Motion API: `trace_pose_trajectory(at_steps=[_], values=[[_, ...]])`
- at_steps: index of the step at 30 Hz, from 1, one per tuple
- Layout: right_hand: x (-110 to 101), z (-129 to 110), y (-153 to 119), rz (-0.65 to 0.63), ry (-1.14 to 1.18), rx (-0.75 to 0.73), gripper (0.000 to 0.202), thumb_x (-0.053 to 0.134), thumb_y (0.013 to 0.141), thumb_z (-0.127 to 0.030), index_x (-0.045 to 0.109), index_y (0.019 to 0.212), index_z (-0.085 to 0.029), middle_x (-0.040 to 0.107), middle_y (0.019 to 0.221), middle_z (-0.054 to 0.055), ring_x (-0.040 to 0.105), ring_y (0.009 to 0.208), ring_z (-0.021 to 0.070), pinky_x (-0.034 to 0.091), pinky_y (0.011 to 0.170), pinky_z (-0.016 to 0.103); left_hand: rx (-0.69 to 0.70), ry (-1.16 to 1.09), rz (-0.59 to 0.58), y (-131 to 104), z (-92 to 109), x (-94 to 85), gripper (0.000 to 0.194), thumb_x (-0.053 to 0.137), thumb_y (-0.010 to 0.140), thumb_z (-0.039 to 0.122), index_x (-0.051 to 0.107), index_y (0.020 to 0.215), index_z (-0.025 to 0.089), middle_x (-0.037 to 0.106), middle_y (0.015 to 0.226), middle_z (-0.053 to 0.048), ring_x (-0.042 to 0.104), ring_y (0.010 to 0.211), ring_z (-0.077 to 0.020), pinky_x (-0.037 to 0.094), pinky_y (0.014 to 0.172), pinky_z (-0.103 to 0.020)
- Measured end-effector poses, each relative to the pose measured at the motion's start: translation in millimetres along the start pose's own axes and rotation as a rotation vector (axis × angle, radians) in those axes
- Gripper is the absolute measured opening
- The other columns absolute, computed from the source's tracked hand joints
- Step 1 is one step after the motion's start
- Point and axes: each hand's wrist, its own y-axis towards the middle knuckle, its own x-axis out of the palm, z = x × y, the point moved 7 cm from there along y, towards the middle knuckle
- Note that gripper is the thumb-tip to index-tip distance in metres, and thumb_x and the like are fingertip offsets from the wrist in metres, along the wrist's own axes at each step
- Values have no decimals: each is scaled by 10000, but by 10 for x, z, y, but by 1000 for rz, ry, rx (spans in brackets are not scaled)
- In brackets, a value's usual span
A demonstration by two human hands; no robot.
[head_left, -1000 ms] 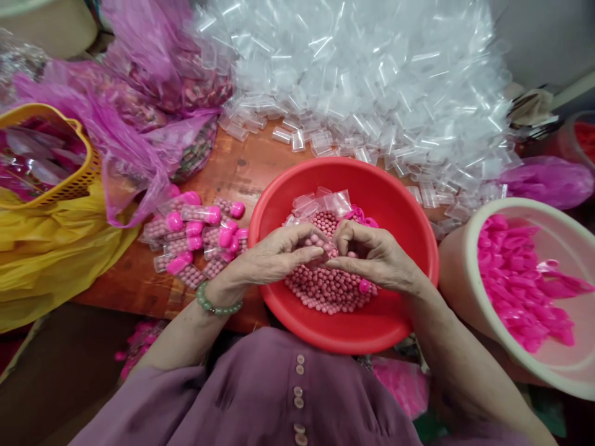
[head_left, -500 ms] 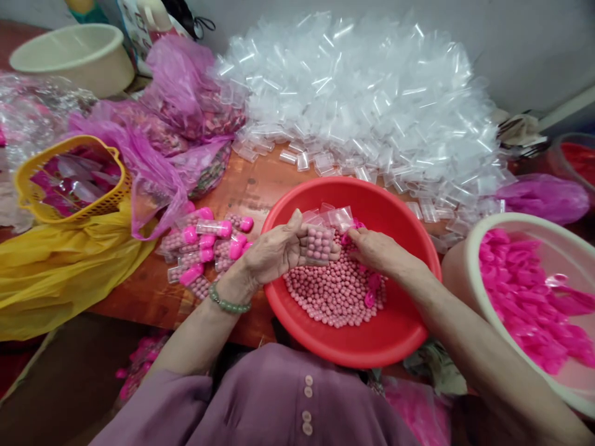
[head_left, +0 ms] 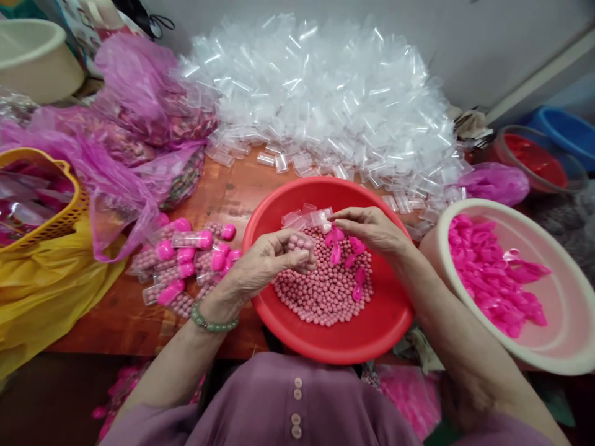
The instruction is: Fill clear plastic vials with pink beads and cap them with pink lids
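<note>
My left hand (head_left: pixel 274 257), with a green bead bracelet on the wrist, is closed round a clear tube of pink beads (head_left: pixel 300 244) over the left part of a red basin (head_left: pixel 260 210). Fingertips of my right hand (head_left: pixel 367 226) are at a clear empty tube (head_left: pixel 320 217) lying with others at the back of the basin. Loose pink beads (head_left: pixel 320 297) fill the basin's middle. Several bright pink caps (head_left: pixel 357 285) lie on them, just below my right hand.
Capped bead tubes (head_left: pixel 186 254) lie left of the basin, near purple bags (head_left: pixel 134 93) and a yellow basket (head_left: pixel 77 198). Behind is a heap of clear tubes (head_left: pixel 316 87). At right stands a white basin (head_left: pixel 567 297) of pink pieces.
The view has shifted to the right. My left hand has turned and curled round the filled tube. My right hand has moved off the pink caps to the empty tubes.
</note>
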Motion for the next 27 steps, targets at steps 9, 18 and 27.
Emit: trace_pose_trajectory(at_steps=[9, 18, 27], values=[[263, -346, -48, 148, 349, -153, 220, 791, 741, -352, 688, 837, -184, 674, 710, -13, 595, 627, 102, 489, 632, 237, -7, -48, 104, 3, -9, -16, 271, 815, 715, 254, 636, 871, 125, 625, 842, -3, 644, 820, -113, 558, 818, -288], [97, -666, -179, 133, -42, -438, 107, 762, 797, -286, 717, 852, -206, 673, 785, 3, 624, 709, 120, 503, 655, 237, 64, -78, 286, -19, 54, -138, 331, 812, 695, 266, 639, 928, 109, 652, 866, -17, 623, 746, -96, 561, 750, -266], [461, -790, -405, -121, -504, -652, 306, 656, 887, -196, 652, 1193, -212, 650, 917, 47, 634, 781, 141, 547, 711, 278, 58, -83, 266, -6, -3, -147, 300, 792, 733, 273, 618, 920, 116, 647, 860, -10, 655, 772, -107, 551, 782, -270]])
